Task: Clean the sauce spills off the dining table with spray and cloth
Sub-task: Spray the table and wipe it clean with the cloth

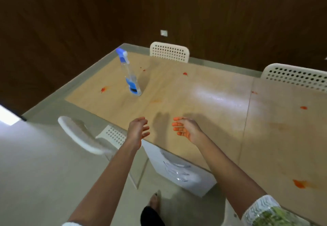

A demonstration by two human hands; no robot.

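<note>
1. Our left hand (138,130) and right hand (185,128) hover empty, fingers loosely spread, over the light wooden table (203,91) edge.
2. The clear blue-capped spray bottle (129,73) stands well ahead, among red sauce spots (103,89).

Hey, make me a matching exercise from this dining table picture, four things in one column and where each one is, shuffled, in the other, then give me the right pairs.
Column one:
1. spray bottle
2. largest sauce spill
3. left hand
4. wall socket

Column two:
A. on the dark wooden wall behind the table
B. standing upright on the table's far left part
C. open over the table's near edge, holding nothing
D. near the table's right side, close to the person

Pairs: 1-B, 2-D, 3-C, 4-A
</note>
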